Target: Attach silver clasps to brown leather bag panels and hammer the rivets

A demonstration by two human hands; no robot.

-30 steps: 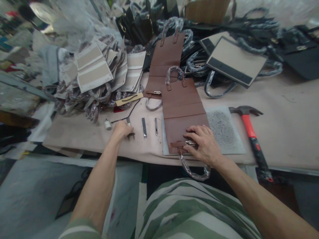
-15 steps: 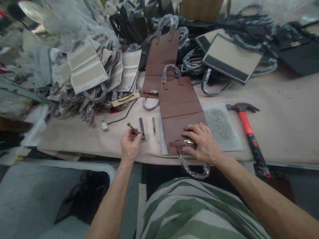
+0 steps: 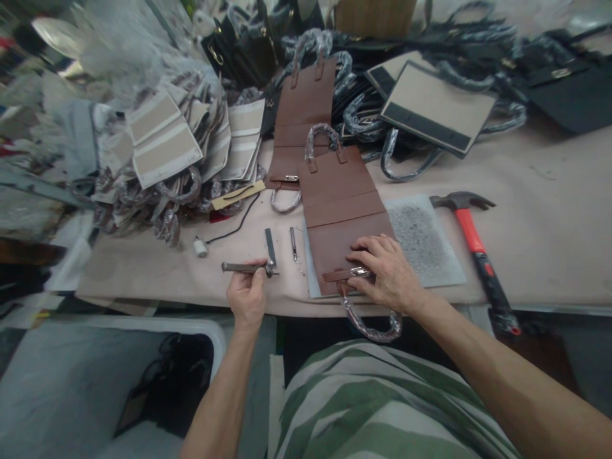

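A brown leather bag panel (image 3: 342, 204) lies flat on the table with a plastic-wrapped handle (image 3: 368, 325) hanging over the near edge. My right hand (image 3: 385, 274) presses on its lower end, fingers around a small metal clasp (image 3: 359, 272) on a brown strap. My left hand (image 3: 246, 293) is closed on a thin metal punch tool (image 3: 239, 268), held level just above the table edge. Two more metal tools, a flat one (image 3: 269, 243) and a thin one (image 3: 293, 243), lie between my hands.
A red-handled hammer (image 3: 473, 245) lies right of a grey pad (image 3: 423, 245). A second brown panel (image 3: 301, 121) sits behind the first. Piles of beige panels (image 3: 167, 140) and black bags (image 3: 478, 76) fill the back. A white bin (image 3: 95, 376) stands below left.
My left hand picked the punch tool up off the table and drew it back toward the near edge, turning it level. My right hand stayed on the clasp.
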